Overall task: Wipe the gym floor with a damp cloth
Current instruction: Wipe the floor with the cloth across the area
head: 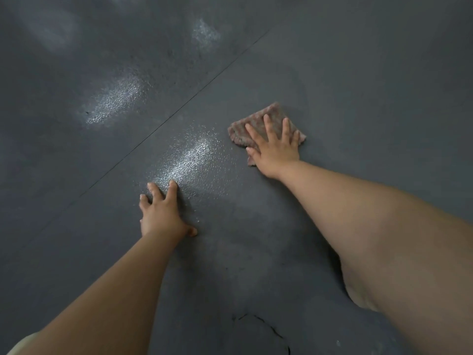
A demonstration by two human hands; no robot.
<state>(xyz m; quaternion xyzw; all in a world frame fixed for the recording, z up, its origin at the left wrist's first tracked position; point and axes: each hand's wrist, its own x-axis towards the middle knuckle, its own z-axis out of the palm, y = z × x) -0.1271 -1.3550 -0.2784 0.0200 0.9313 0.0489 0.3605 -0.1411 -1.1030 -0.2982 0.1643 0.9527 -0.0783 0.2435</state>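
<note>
Ok, state:
floor (345,80): dark textured mats, seam (179,111) running diagonally, glossy patches left and centre
left hand (162,213): grip open, fingers spread, flat on floor
right hand (275,149): grip open, straight fingers pressing cloth
cloth (258,123): pinkish, crumpled, on floor right of centre gloss patch

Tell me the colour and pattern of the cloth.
The cloth is pinkish-grey with faint stripes, seen in the head view.

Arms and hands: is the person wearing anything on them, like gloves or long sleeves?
No gloves or long sleeves. The left hand and right hand are bare, and both forearms are uncovered up to the edge of the picture. No watch, ring or bracelet shows. A pale bit of fabric peeks in at the bottom left corner, maybe clothing.
</note>
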